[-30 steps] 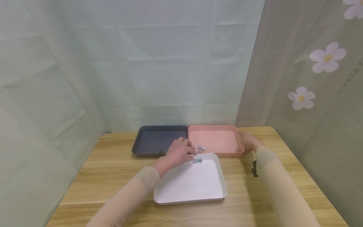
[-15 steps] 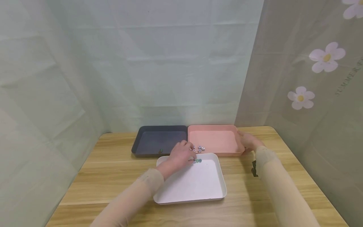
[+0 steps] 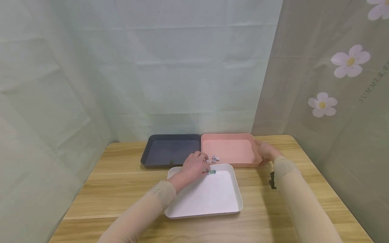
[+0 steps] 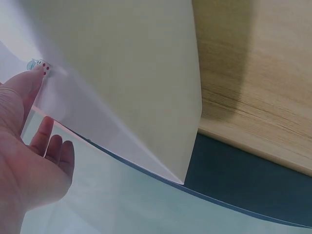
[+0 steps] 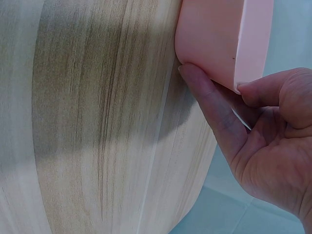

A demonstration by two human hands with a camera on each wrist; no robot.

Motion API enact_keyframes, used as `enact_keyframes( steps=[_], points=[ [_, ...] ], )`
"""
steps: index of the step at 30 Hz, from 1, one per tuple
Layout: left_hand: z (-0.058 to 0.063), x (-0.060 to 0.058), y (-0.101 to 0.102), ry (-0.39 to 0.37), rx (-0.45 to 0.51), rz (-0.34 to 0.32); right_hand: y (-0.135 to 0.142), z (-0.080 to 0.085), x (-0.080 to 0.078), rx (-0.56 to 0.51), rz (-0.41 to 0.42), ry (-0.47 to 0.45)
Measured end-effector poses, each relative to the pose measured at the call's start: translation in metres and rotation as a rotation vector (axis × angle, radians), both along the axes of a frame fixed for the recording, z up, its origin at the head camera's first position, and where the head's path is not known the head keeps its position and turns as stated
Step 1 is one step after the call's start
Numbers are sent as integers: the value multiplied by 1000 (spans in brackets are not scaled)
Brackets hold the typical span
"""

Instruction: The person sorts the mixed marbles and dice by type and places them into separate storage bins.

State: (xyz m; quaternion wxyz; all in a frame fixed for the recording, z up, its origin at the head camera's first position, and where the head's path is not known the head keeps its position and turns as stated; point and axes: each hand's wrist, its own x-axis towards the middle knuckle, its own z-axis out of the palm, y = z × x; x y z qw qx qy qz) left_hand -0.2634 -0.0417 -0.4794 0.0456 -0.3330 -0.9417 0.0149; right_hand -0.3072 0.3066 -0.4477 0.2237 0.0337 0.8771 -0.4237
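Observation:
My left hand (image 3: pixel 194 166) reaches over the far edge of the white tray (image 3: pixel 206 197). In the left wrist view its thumb lies against a white die (image 4: pixel 46 68) with red dots, pinching it; the index finger is mostly hidden, and the other fingers curl loosely. Right beside that die sit small green round pieces (image 3: pixel 212 172), like beads or marbles. My right hand (image 3: pixel 265 151) grips the right end of the pink tray (image 3: pixel 232 145), thumb at the rim and a finger at the lower corner. Several dice (image 3: pixel 214 159) lie near the pink tray's front left corner.
A dark blue tray (image 3: pixel 170 148) stands left of the pink one, with a small dark piece (image 3: pixel 172 161) at its front. All the trays rest on a wooden table (image 3: pixel 121 192). A black object (image 3: pixel 272 180) shows beside the right sleeve. Pale curtains hang behind.
Over the second, my left hand has moved slightly right and down, onto the die at the white tray's far edge. My right hand has kept its grip on the pink tray.

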Motion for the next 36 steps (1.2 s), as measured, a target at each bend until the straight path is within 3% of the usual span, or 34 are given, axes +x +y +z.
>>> enact_keyframes(
  steps=[25, 36],
  points=[
    [2, 2, -6, -39, 3, -5, 2, -2, -5, 15, 6, -1],
    [13, -3, -10, -47, 120, 33, 1, -2, -3, 12, 8, -4]
  ],
)
